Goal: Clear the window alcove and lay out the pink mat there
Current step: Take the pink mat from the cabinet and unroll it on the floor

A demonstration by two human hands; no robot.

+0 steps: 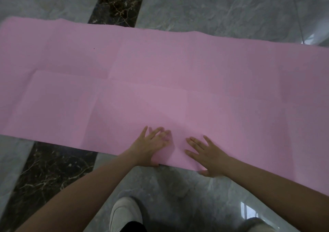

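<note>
The pink mat (160,82) lies unrolled, creased, across the grey marble floor (213,9) and its dark inlay strip (44,169). Left hand (153,146) rests on the near edge, fingers spread, thumb at the edge. Right hand (208,155) lies beside it, fingers straight and splayed. A white shoe (124,214) stands below.

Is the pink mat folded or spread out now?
Spread out. The pink mat lies flat on the marble floor, showing only crease lines, and both hands, left and right, press its near edge.
</note>
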